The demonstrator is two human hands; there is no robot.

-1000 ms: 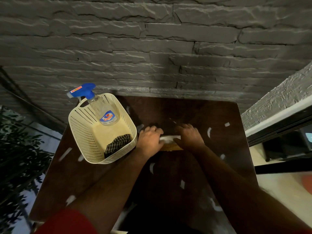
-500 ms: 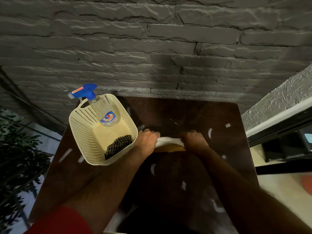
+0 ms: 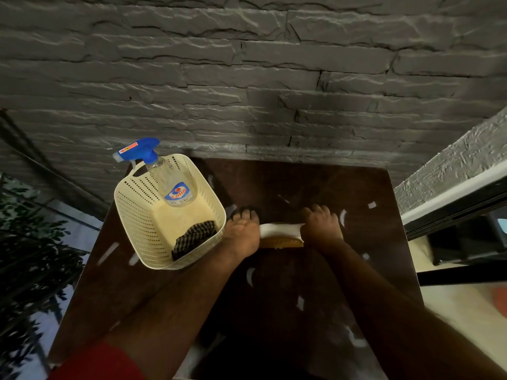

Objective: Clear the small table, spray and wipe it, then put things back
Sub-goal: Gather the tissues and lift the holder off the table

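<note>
Red fabric of a sleeve (image 3: 90,363) shows at the bottom edge, on the left forearm, which reaches up and to the right across the dark brown small table (image 3: 370,270). The right forearm comes in from the lower right, so both arms converge toward the table's middle. White scraps (image 3: 250,276) lie scattered over the tabletop around them.

At mid-table the left hand (image 3: 242,233) and right hand (image 3: 322,224) sit knuckles up, fingers curled down, each closed on one end of a white-topped, tan-sided object (image 3: 281,234). What it is cannot be made out. Its long axis runs left to right, flat on the table, spanning the gap between the two hands.

Just left of the left hand, touching the wrist, stands a cream perforated basket (image 3: 137,215) on the table's left edge. A dark checked cloth (image 3: 193,238) lies in its near corner. Farther in, a clear spray bottle (image 3: 175,185) leans on the far rim, blue trigger head (image 3: 140,150) pointing left beyond the basket. Behind the table rises a grey stone wall (image 3: 247,78).
</note>
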